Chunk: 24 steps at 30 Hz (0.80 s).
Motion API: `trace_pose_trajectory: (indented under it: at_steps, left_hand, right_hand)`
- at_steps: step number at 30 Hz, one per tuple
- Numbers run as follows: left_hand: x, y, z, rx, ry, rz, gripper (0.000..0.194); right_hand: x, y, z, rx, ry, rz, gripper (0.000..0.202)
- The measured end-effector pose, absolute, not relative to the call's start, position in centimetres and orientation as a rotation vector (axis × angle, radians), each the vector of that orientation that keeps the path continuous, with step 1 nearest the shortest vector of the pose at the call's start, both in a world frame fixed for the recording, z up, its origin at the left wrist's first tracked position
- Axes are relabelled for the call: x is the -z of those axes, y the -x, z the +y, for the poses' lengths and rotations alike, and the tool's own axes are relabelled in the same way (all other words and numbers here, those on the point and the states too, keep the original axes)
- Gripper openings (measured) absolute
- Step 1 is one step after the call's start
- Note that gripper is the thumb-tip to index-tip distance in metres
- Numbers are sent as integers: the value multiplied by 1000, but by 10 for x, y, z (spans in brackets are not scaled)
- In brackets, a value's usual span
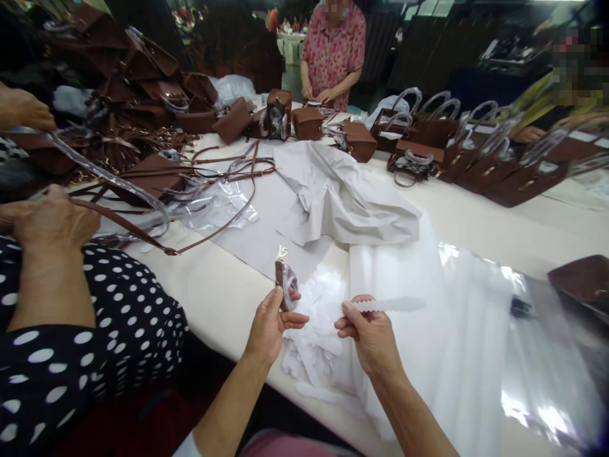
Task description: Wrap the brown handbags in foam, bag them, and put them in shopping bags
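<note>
My left hand (275,320) holds a small brown leather piece wrapped in clear plastic (286,279) between thumb and fingers; whether it is a strap or a handle I cannot tell. In my right hand (364,324), thumb and fingers pinch a white foam strip (394,304) with a scalloped edge, which points to the right. Between and below both hands lies a loose pile of similar white strips (316,336). Wide sheets of white foam (409,355) spread beneath and beyond my right hand.
Crumpled grey paper (347,190) lies ahead. Brown handbags (504,158) line the right, and more are heaped at the back left (147,63). Clear plastic bags (547,362) lie right. A co-worker's hand (54,219) works with a brown strap (128,225); another person (333,57) stands opposite.
</note>
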State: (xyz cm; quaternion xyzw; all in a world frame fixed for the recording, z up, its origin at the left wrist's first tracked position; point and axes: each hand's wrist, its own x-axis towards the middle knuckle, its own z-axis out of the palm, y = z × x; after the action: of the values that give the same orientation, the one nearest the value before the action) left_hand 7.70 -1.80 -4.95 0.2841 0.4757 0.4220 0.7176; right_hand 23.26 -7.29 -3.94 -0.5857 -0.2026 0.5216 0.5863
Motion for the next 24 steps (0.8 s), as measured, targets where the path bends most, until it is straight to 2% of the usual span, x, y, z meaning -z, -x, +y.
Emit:
trace_pose_trajectory:
  at_steps: [3,6,10,15,24]
  left_hand:
    - [40,-88,-36,-890,-634,1020,32]
    - [31,-92,-48,-829,-608,968,32]
    - [17,-94,-58,-742,-572,898,33]
    - [-3,-99,-69,-684,-648,867,39]
    - [-16,-110,-94,-516,-894,876,38]
  right_hand:
    - [39,-243,-94,-977,1341,-715,21]
    - [41,-258,-116,-520,1268,-1338,4]
    - [35,-279,-133,-176,970,-1850,23]
    - [27,-291,-140,-46,906,-1950,22]
    - [22,-289,-134,-143,904,-2031,19]
